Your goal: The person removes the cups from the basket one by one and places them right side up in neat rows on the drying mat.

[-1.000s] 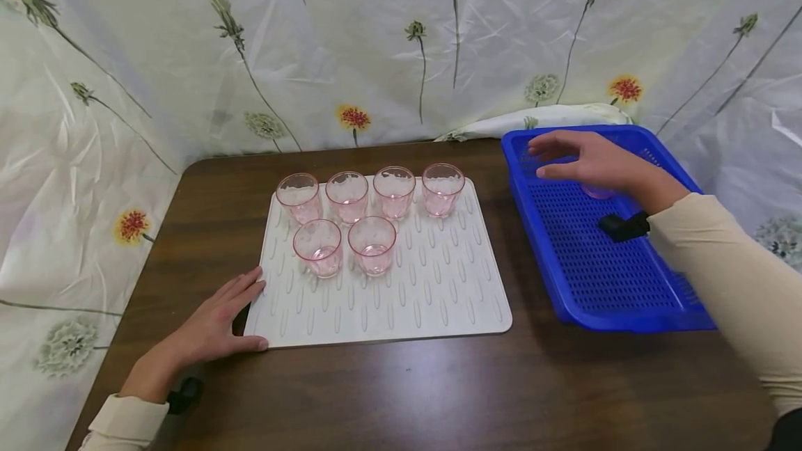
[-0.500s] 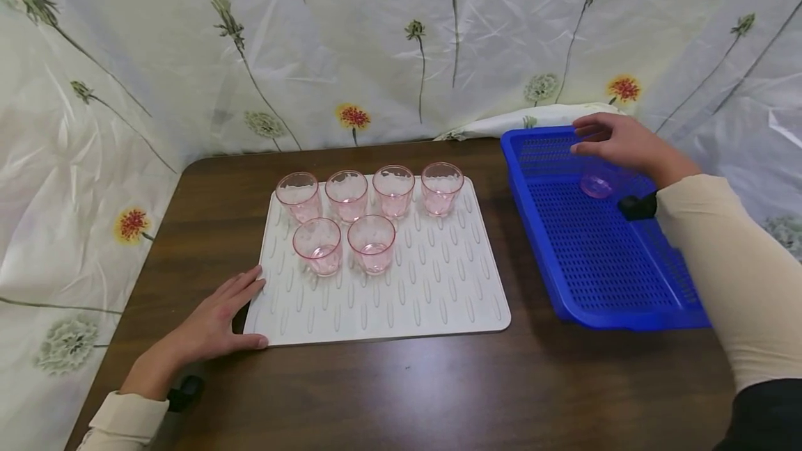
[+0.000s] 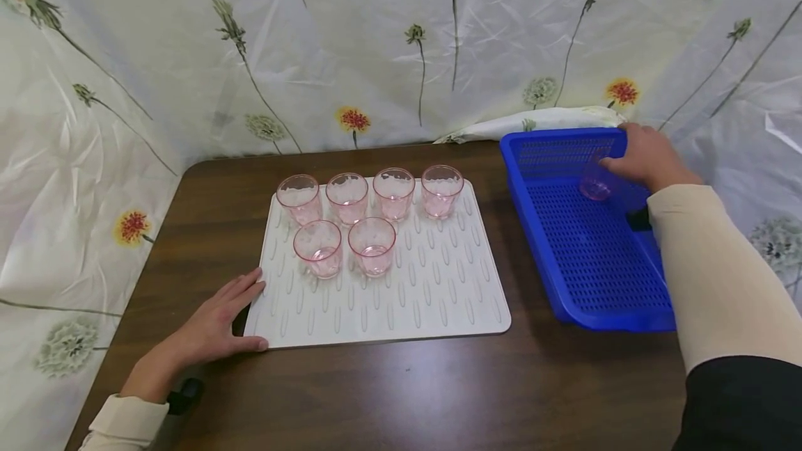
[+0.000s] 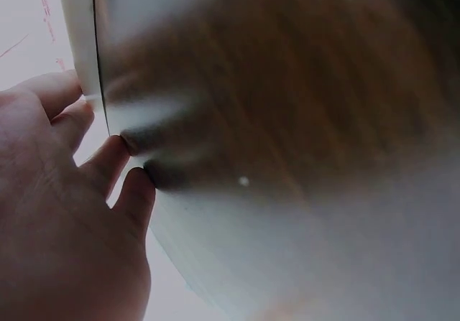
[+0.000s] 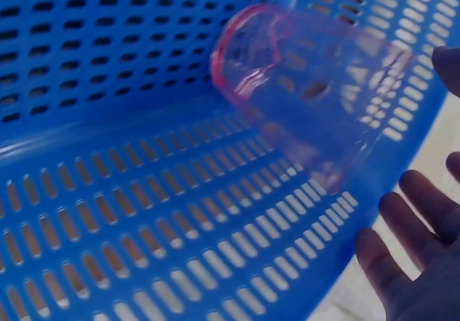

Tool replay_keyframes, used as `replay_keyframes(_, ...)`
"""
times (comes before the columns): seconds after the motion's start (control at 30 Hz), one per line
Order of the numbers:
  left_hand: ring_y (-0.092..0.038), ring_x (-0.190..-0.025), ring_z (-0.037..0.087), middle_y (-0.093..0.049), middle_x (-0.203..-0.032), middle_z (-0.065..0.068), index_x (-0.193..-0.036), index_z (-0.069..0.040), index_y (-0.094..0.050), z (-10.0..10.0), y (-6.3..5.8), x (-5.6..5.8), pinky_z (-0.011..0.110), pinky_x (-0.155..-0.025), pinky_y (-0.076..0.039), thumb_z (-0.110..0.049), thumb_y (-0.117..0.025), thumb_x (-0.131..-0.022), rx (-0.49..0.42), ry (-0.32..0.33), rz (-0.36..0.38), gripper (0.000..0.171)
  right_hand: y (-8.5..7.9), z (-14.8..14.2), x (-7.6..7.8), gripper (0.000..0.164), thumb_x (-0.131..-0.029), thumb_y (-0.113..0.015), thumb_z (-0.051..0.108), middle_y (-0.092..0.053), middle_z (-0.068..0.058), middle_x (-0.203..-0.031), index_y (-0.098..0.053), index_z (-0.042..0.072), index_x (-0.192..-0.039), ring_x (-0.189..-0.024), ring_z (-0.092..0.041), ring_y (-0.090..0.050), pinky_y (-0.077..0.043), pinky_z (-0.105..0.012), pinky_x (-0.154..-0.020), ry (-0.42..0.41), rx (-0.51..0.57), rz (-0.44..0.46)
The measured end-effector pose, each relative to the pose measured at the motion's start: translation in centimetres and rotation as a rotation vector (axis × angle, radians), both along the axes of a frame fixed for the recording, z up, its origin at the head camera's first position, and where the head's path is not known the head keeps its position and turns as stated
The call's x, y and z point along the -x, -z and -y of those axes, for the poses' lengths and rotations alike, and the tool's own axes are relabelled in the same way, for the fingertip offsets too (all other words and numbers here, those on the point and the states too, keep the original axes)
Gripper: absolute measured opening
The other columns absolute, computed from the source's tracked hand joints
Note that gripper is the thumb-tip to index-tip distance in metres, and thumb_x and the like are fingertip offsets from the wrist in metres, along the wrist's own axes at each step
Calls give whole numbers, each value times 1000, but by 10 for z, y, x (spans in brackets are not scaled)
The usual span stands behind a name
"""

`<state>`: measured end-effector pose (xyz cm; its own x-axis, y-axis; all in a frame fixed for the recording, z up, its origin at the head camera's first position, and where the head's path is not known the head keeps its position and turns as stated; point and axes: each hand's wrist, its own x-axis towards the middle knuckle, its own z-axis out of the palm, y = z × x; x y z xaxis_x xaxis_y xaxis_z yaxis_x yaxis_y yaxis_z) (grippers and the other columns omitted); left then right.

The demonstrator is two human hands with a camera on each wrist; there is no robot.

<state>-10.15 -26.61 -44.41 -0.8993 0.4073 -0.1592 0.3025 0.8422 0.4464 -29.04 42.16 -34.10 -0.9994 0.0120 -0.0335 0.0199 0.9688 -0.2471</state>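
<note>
In the head view, my left hand (image 3: 216,322) rests at the left edge of a white ribbed mat (image 3: 432,312), thumb and fingers spread. Its fingertips touch a pale edge in the left wrist view. Several clear pink glasses stand upright on the mat, among them a front one (image 3: 372,248) and a back-right one (image 3: 441,191). One more pink glass (image 3: 595,183) is inside the blue basket (image 3: 617,321) and looks tilted in the right wrist view. My right hand (image 3: 654,157) is over the basket's far right part, its fingers apart and clear of that glass (image 5: 302,91).
The dark wooden table (image 3: 401,395) carries both mat and basket. A flowered cloth (image 3: 388,54) hangs behind and at both sides, and a fold of it (image 3: 532,119) bulges onto the table's back edge near the basket.
My right hand has moved to the right across the back of the basket and turned, uncovering more of the glass inside. My left hand and the glasses on the mat have stayed put.
</note>
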Motion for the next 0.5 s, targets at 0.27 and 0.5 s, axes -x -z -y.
replay_keyframes(0.27,-24,-146,48,-25,-164,18,-151,-4,-39,1,0,-1,69,-111,-29,-55,-78,-76,0,0,-16,99,6,-3,-1,83,-91,-59,25,-33,-50,-135,-18,-21,-146,-124,-64,-34,-30,-72,-105,-22,-8,52)
replay_keyframes(0.5,-24,-146,49,-26,-163,18,-151,-4,-39,1,1,-1,69,-111,-30,-55,-78,-76,2,3,-10,99,10,-3,-1,85,-91,-61,23,-29,-51,-139,-16,-23,-145,-128,-64,-30,-27,-72,-108,-46,14,117)
